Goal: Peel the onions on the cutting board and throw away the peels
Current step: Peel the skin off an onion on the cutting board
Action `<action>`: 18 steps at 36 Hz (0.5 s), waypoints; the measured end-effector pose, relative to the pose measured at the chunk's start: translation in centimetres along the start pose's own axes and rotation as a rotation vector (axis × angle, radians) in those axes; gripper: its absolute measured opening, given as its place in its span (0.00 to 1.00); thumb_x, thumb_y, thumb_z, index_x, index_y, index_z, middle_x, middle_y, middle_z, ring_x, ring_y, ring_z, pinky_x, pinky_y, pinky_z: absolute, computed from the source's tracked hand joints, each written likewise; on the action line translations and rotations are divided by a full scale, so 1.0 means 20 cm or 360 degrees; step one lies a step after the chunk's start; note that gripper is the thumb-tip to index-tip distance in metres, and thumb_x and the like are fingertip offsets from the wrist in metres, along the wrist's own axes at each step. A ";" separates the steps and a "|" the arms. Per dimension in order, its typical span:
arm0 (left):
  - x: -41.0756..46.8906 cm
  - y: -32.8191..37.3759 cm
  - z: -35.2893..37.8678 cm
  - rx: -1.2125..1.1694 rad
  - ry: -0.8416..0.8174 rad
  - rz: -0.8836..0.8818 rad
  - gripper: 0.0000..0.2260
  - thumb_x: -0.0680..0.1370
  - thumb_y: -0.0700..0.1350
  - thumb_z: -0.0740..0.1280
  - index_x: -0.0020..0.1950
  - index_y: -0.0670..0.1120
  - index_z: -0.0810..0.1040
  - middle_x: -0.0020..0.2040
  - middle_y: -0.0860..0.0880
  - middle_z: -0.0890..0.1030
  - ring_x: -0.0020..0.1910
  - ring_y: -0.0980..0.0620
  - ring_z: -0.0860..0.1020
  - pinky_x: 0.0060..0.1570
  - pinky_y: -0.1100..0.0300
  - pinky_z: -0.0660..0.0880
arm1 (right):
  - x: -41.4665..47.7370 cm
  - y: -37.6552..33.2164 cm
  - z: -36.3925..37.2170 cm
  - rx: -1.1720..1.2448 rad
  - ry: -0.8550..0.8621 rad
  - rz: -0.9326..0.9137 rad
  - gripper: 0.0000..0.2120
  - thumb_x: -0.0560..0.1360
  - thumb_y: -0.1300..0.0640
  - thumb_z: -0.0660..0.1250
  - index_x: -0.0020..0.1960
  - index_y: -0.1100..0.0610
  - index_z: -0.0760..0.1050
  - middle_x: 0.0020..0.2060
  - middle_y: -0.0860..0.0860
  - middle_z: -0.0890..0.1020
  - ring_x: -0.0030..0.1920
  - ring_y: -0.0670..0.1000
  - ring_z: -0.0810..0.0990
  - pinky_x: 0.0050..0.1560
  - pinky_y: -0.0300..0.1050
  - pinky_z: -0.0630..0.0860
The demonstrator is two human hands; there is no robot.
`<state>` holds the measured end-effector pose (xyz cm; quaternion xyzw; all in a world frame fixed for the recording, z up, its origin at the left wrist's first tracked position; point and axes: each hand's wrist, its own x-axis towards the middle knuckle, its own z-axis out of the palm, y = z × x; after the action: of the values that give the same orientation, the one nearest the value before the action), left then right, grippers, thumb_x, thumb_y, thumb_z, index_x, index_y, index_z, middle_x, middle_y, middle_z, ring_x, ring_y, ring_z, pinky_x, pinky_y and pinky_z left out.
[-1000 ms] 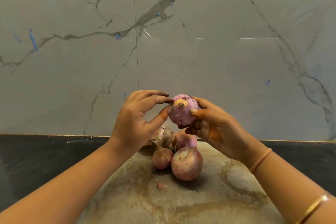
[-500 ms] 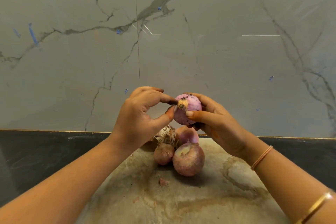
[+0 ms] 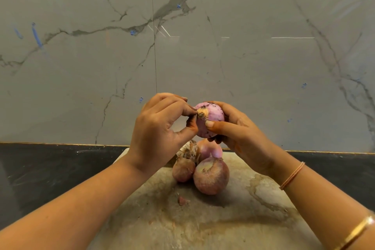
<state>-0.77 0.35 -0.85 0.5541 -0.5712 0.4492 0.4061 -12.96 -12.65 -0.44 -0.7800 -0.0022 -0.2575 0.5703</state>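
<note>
A pale purple, mostly peeled onion (image 3: pixel 213 116) is held up in the air above the cutting board (image 3: pixel 203 221). My right hand (image 3: pixel 237 134) grips it from the right and below. My left hand (image 3: pixel 162 128) pinches at its brown root end with thumb and forefinger. On the board below lie a large unpeeled onion (image 3: pixel 211 175), a small brown one (image 3: pixel 183 169), a pinkish onion (image 3: pixel 209 149) behind them, and a heap of dry peel (image 3: pixel 187 151). A small scrap of peel (image 3: pixel 182 200) lies in front.
The stained stone board sits on a black counter (image 3: pixel 50 172). A grey marble wall (image 3: pixel 182 46) rises right behind it. No bin is in view.
My left thumb and forefinger have closed in onto the onion's root end. Both hands and the onion have lifted slightly.
</note>
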 end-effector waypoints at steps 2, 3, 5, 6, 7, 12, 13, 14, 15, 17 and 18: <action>0.00 0.01 0.00 0.0027 0.0020 0.0011 0.09 0.73 0.46 0.67 0.40 0.41 0.82 0.40 0.47 0.82 0.47 0.52 0.76 0.46 0.58 0.74 | 0.00 0.00 0.00 0.0030 -0.0003 0.0001 0.21 0.67 0.52 0.66 0.60 0.51 0.73 0.54 0.57 0.80 0.49 0.56 0.77 0.47 0.50 0.74; 0.01 0.01 -0.01 0.0035 0.0024 0.0006 0.10 0.73 0.46 0.67 0.41 0.41 0.82 0.40 0.47 0.82 0.47 0.52 0.76 0.46 0.58 0.74 | 0.00 0.00 0.00 0.0040 -0.0003 0.0005 0.21 0.67 0.52 0.66 0.60 0.51 0.74 0.53 0.56 0.80 0.49 0.55 0.77 0.46 0.49 0.73; 0.01 0.01 -0.01 0.0035 0.0029 -0.0029 0.09 0.73 0.46 0.66 0.41 0.41 0.82 0.40 0.47 0.82 0.45 0.53 0.76 0.45 0.58 0.74 | 0.00 0.00 0.01 0.0044 -0.0001 0.0012 0.21 0.68 0.52 0.66 0.60 0.51 0.74 0.51 0.54 0.81 0.48 0.53 0.78 0.43 0.45 0.73; 0.01 0.01 -0.01 0.0021 0.0029 -0.0060 0.09 0.73 0.45 0.66 0.41 0.41 0.81 0.40 0.47 0.82 0.45 0.53 0.76 0.44 0.58 0.74 | 0.00 0.00 0.01 0.0045 -0.0002 0.0016 0.21 0.67 0.52 0.66 0.60 0.51 0.74 0.49 0.52 0.81 0.47 0.52 0.78 0.40 0.42 0.73; 0.01 0.02 -0.01 -0.0004 0.0029 -0.0101 0.08 0.73 0.45 0.66 0.42 0.41 0.81 0.41 0.48 0.82 0.44 0.53 0.76 0.44 0.58 0.74 | 0.00 0.00 0.01 0.0046 -0.0002 0.0023 0.21 0.67 0.51 0.66 0.60 0.51 0.74 0.48 0.50 0.81 0.46 0.52 0.78 0.39 0.41 0.73; 0.00 0.01 0.00 -0.0167 0.0030 -0.0397 0.10 0.73 0.49 0.65 0.44 0.43 0.81 0.42 0.53 0.79 0.43 0.52 0.78 0.43 0.56 0.75 | -0.01 -0.01 0.00 0.0077 0.0010 0.0026 0.21 0.65 0.51 0.67 0.58 0.51 0.73 0.47 0.50 0.81 0.45 0.48 0.80 0.37 0.37 0.74; 0.00 0.01 -0.01 -0.0193 0.0031 -0.0447 0.11 0.72 0.50 0.65 0.44 0.43 0.81 0.42 0.54 0.79 0.43 0.52 0.78 0.43 0.55 0.75 | -0.01 -0.02 0.00 0.0072 0.0014 0.0022 0.21 0.65 0.51 0.68 0.58 0.51 0.73 0.48 0.51 0.81 0.45 0.49 0.80 0.38 0.37 0.75; 0.00 0.01 -0.01 -0.0213 0.0033 -0.0485 0.11 0.72 0.50 0.65 0.45 0.44 0.81 0.42 0.54 0.80 0.44 0.52 0.78 0.44 0.54 0.76 | 0.00 -0.02 0.00 0.0063 0.0014 0.0021 0.21 0.65 0.51 0.68 0.58 0.51 0.73 0.49 0.52 0.81 0.46 0.51 0.80 0.39 0.40 0.74; 0.00 0.02 0.00 -0.0226 0.0035 -0.0511 0.11 0.72 0.51 0.64 0.45 0.45 0.81 0.42 0.54 0.79 0.44 0.52 0.78 0.44 0.54 0.76 | 0.00 -0.02 0.00 0.0055 0.0015 0.0024 0.21 0.65 0.51 0.68 0.58 0.51 0.73 0.50 0.53 0.81 0.47 0.53 0.80 0.41 0.42 0.74; 0.00 0.02 0.00 -0.0237 0.0030 -0.0534 0.11 0.72 0.51 0.64 0.45 0.46 0.80 0.42 0.55 0.79 0.44 0.53 0.78 0.44 0.54 0.77 | 0.00 -0.02 0.00 0.0047 0.0015 0.0031 0.22 0.65 0.51 0.68 0.58 0.51 0.73 0.50 0.53 0.81 0.49 0.56 0.80 0.44 0.45 0.75; 0.00 0.02 0.00 -0.0240 0.0026 -0.0539 0.11 0.72 0.51 0.64 0.45 0.46 0.80 0.42 0.56 0.79 0.44 0.53 0.78 0.44 0.54 0.77 | 0.00 -0.01 0.00 0.0039 0.0015 0.0034 0.22 0.65 0.51 0.68 0.59 0.51 0.73 0.50 0.53 0.81 0.50 0.56 0.80 0.45 0.46 0.75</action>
<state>-1.13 0.39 -0.87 0.6068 -0.4985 0.3347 0.5209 -13.12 -12.61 -0.19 -0.7718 0.0056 -0.2551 0.5824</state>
